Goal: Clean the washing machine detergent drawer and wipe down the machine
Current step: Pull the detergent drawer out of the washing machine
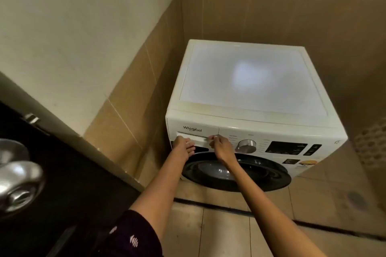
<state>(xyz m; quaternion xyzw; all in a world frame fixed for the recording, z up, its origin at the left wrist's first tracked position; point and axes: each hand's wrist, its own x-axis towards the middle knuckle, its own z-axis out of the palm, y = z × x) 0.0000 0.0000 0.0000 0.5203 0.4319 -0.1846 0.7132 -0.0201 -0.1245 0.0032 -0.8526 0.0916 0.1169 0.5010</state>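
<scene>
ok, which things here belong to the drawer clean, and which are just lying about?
Job: white front-loading washing machine, white detergent drawer, left hand, right hand.
Lying about: round silver door knob, dark door, round grey floor drain.

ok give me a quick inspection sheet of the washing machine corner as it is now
surface: washing machine top, white, glare patch in the middle
job's things: detergent drawer at the panel's left end, looks pushed in; no cloth seen
clutter: nothing seen
hands: left hand rests on the drawer's left part, fingers fairly straight; right hand pinches the handle's right end
cables: nothing seen
surroundings: dial, dark display, round door shut; tiled walls meet in a corner; metal knob on a dark room door at left; floor drain
</scene>
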